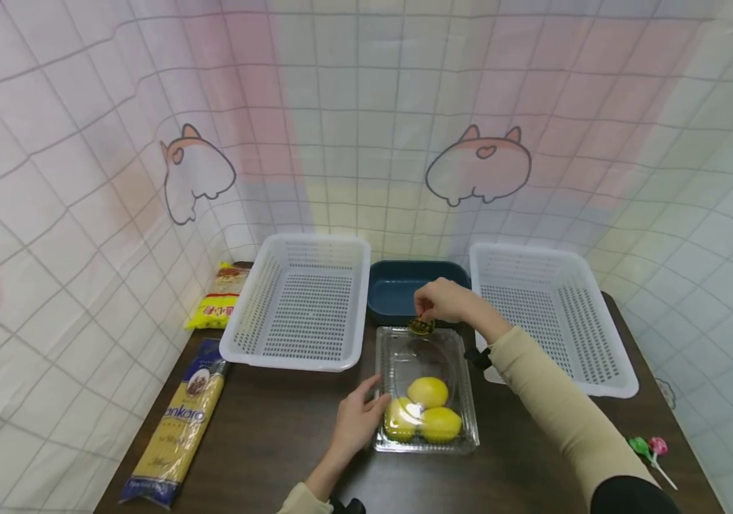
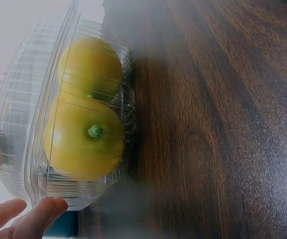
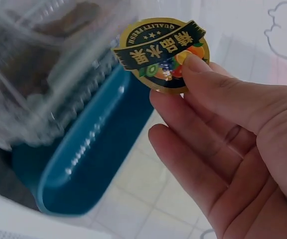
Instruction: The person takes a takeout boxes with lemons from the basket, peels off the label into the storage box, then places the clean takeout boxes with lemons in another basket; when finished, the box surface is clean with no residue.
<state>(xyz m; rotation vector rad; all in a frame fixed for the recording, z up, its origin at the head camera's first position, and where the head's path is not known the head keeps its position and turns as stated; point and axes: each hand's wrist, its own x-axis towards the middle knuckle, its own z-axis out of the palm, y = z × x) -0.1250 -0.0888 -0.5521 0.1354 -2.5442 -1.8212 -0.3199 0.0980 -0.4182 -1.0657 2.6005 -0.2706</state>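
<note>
A clear plastic clamshell box (image 1: 427, 357) lies closed on the table with 3 yellow lemons (image 1: 441, 424) inside, seen through its lid. My left hand (image 1: 356, 421) touches the box's left side, fingers extended; in the left wrist view its fingertips (image 2: 54, 205) are right at the rim. Above the far end of the box, my right hand (image 1: 448, 300) pinches a round black-and-gold fruit sticker (image 3: 166, 55) between thumb and fingers. Fruit pictures and gold lettering show on the sticker's face in the right wrist view.
A dark blue tray (image 1: 382, 303) stands just behind the box. White perforated baskets flank it, one at left (image 1: 228, 350) and one at right (image 1: 626, 385). Spaghetti (image 1: 183, 414) and a yellow-and-red food packet (image 1: 215, 303) lie far left; lollipops (image 1: 658, 446) lie near the right edge.
</note>
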